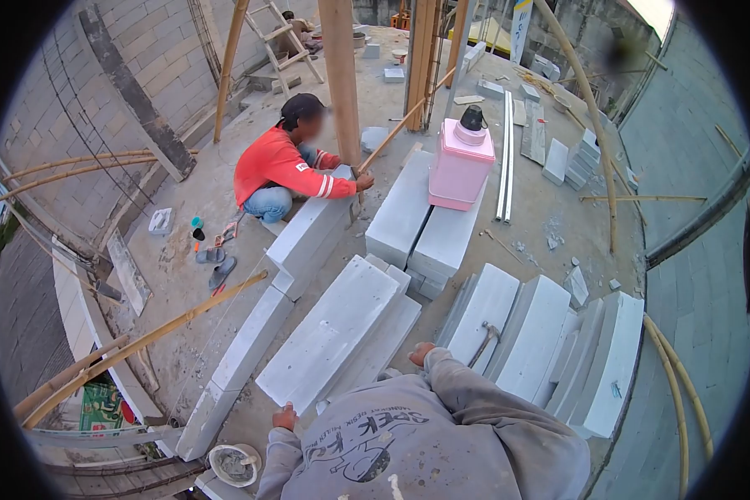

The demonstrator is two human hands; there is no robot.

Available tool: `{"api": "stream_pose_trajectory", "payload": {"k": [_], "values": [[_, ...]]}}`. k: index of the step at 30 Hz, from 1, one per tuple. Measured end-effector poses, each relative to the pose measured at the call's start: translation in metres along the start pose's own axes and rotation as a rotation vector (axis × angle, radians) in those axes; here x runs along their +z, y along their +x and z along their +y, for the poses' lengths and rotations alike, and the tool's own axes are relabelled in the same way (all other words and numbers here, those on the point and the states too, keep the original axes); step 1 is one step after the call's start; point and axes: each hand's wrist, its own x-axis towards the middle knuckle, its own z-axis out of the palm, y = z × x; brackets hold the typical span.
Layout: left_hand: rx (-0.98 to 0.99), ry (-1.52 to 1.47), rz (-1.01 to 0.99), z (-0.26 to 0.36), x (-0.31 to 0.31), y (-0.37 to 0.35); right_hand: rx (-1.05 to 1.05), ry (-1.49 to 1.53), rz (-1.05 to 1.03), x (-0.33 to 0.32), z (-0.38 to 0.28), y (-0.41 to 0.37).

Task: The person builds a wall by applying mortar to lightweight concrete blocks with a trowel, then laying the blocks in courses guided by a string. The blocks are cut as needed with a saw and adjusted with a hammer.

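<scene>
My left hand is at the near-left end of a long white lightweight block, its fingers loosely apart. Whether it presses on the block cannot be made out. My right hand is over the gap between that block and another white block, fingers loosely bent with no object visible in them. A hammer lies on the blocks right of my right hand. Below left of my left hand stands a bucket of grey mortar with a tool in it.
A co-worker in a red shirt crouches by the low block wall, holding a wooden stick. A pink container stands on stacked blocks. Bamboo poles cross the left side. Sandals and metal profiles lie on the floor.
</scene>
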Motion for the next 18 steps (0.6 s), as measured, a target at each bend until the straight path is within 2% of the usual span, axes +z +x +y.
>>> {"api": "stream_pose_trajectory", "payload": {"k": [6,8,12,14,18], "values": [[0.033,0.035,-0.023,-0.006,-0.001,0.009,0.016,0.002,-0.073,-0.015,-0.013,-0.018],[0.021,-0.018,-0.067,-0.008,-0.001,0.009,-0.016,-0.008,0.057,0.001,0.0,0.003],[0.011,0.014,-0.044,-0.011,-0.001,0.007,-0.098,-0.117,0.064,0.006,0.006,0.015],[0.027,-0.025,-0.08,-0.012,-0.001,0.006,0.011,-0.003,-0.066,-0.01,-0.008,-0.005],[-0.018,-0.104,-0.113,-0.015,-0.001,0.01,0.023,-0.002,-0.036,-0.011,-0.008,-0.018]]}}
